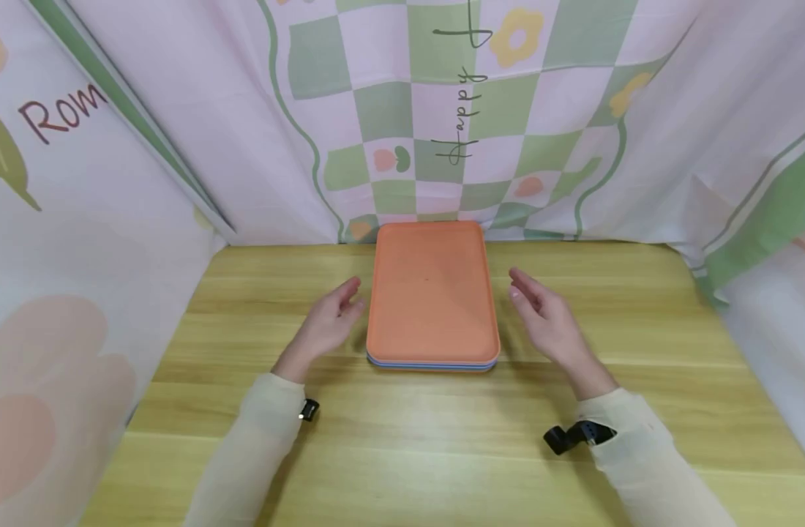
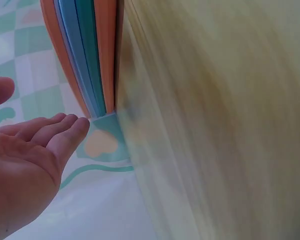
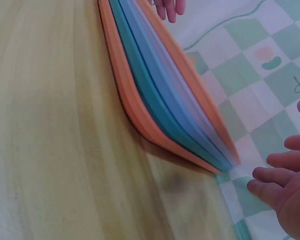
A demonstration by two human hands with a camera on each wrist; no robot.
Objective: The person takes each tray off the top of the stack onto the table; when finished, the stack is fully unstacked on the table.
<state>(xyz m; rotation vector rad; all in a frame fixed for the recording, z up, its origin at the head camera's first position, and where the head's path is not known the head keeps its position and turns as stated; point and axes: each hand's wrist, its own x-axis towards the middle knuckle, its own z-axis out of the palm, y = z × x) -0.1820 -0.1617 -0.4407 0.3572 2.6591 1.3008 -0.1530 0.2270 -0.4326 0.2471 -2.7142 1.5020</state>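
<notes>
A stack of rectangular plastic trays (image 1: pixel 432 293) lies at the back middle of the table, orange on top. From the side, the wrist views show orange, lilac, blue, teal and orange layers (image 3: pixel 160 95). My left hand (image 1: pixel 326 318) hovers left of the stack, apart from it, fingers extended and palm facing inward. On the other side my right hand (image 1: pixel 546 318) mirrors it, a small gap from the stack's right edge, its fingers also extended. Neither hand holds anything. In the left wrist view the left fingers (image 2: pixel 65 137) appear near the stack's far end.
The wooden table (image 1: pixel 429 446) runs up to a patterned cloth (image 1: pixel 435 110) hanging right behind the stack. More cloth hangs along the left side (image 1: pixel 80 256) and the right side (image 1: pixel 778 315). Black wrist devices (image 1: pixel 577 437) sit at both sleeves.
</notes>
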